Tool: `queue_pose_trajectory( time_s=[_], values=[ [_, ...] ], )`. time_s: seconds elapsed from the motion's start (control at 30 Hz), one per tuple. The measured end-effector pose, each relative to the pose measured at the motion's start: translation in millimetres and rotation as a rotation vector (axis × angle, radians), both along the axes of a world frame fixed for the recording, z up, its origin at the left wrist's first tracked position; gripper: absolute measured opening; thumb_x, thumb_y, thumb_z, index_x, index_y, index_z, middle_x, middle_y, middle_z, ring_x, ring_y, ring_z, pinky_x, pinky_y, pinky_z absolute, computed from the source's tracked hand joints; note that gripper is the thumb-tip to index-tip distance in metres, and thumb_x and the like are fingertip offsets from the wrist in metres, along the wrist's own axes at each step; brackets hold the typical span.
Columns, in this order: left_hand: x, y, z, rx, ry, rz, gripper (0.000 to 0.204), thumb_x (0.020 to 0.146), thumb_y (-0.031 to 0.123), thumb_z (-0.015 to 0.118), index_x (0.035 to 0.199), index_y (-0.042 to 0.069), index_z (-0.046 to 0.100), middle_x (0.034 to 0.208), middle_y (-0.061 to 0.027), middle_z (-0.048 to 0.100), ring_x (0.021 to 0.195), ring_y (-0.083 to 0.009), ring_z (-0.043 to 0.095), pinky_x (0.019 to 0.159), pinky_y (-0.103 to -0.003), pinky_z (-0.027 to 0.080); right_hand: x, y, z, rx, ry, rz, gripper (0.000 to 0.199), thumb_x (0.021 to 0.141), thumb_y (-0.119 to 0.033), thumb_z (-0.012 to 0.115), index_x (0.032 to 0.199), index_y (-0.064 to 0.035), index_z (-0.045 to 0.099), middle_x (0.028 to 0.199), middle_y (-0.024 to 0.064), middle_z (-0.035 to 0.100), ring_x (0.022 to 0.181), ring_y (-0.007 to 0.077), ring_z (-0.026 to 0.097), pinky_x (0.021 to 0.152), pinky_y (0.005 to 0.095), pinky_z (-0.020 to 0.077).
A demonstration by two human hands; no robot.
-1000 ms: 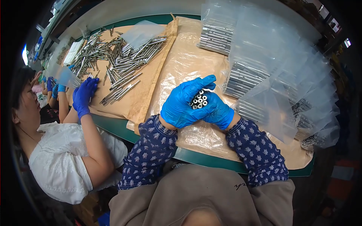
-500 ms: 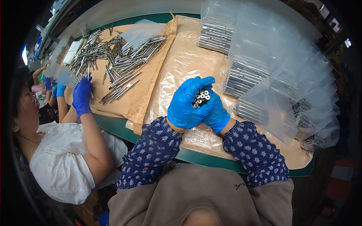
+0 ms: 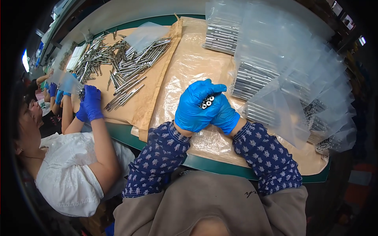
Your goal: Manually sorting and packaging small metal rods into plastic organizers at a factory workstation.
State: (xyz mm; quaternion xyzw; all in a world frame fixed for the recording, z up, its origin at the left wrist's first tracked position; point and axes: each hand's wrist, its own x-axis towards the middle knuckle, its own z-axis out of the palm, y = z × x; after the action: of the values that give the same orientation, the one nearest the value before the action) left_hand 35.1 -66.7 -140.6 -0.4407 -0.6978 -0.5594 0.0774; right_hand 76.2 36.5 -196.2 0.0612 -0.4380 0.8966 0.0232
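Both my hands wear blue gloves and are clasped together over the brown paper (image 3: 189, 67) on the green table (image 3: 204, 163). My left hand (image 3: 195, 106) wraps around a small bundle of metal rods (image 3: 207, 102), whose round ends show between the fingers. My right hand (image 3: 225, 115) presses against the bundle from the right side. A clear plastic sheet lies under my hands.
Clear bags filled with metal rods (image 3: 260, 78) are piled at the right and back. A loose heap of rods (image 3: 126, 67) lies at the left. A co-worker's blue-gloved hand (image 3: 92, 102) holds a clear bag (image 3: 67, 82) at the left edge.
My clasped hands have shifted slightly with the bundle. The co-worker's hands have moved toward the table's near edge, holding a bag.
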Motion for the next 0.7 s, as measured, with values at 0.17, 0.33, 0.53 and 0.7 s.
queue_pose_trajectory(
  time_s=[0.17,0.33,0.53,0.7],
  values=[
    [9.7,-4.7,13.8,0.016,-0.017,-0.116,0.029,0.071,-0.002,0.064,0.099,0.005,0.064,0.097,-0.0104,0.063,0.097,-0.0226,0.061,0.091,-0.033,0.045,6.9,-3.9,2.9,0.605,0.105,-0.251,0.035,0.077,-0.009,0.065,0.109,-0.005,0.052,0.099,0.0082,0.06,0.091,0.0191,0.059,0.079,0.029,0.0493],
    [-1.9,-1.4,8.3,0.061,-0.39,-0.189,0.036,0.069,0.009,0.065,0.106,0.008,0.063,0.094,-0.0105,0.063,0.09,-0.0192,0.061,0.085,-0.031,0.047,-4.9,6.7,-11.2,0.544,0.148,-0.185,0.047,0.069,-0.003,0.072,0.112,-0.0068,0.054,0.104,0.0064,0.06,0.093,0.0164,0.059,0.08,0.0291,0.0495],
    [-5.2,-9.1,15.0,0.214,-0.684,-0.511,0.064,0.065,0.014,0.077,0.123,0.006,0.05,0.114,-0.0089,0.057,0.102,-0.0183,0.056,0.092,-0.03,0.045,7.4,5.1,20.5,0.331,-0.047,0.004,0.039,0.071,-0.002,0.071,0.107,-0.006,0.058,0.104,0.0031,0.06,0.093,0.0137,0.058,0.08,0.0267,0.0496],
    [-15.4,-10.6,-6.3,-0.009,-0.533,-0.576,0.051,0.066,0.018,0.08,0.108,0.002,0.058,0.111,-0.0105,0.06,0.102,-0.0212,0.056,0.092,-0.032,0.045,13.7,3.7,-7.6,0.561,0.153,-0.086,0.05,0.074,-0.002,0.066,0.121,-0.0073,0.049,0.115,0.0066,0.055,0.106,0.0183,0.054,0.092,0.0306,0.0441]
  ],
)
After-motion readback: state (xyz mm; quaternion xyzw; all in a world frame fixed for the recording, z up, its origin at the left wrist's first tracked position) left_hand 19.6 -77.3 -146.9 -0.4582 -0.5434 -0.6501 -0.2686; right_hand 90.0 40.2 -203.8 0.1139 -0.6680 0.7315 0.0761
